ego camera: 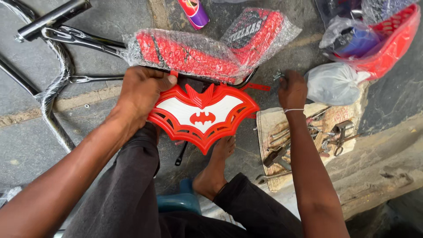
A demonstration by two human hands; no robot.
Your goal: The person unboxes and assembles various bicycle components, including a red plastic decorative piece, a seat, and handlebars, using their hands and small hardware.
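I see a bubble-wrap package (194, 55) around red padded seat parts at top centre on the floor. A purple and pink can (194, 13) with a printed label stands above it. At top right, clear plastic bags (341, 33) sit in a red basket, a white bag (332, 83) just below.

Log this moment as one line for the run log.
left hand: grips red bat-shaped plate | right hand: pinches small metal part | cloth with tools beside
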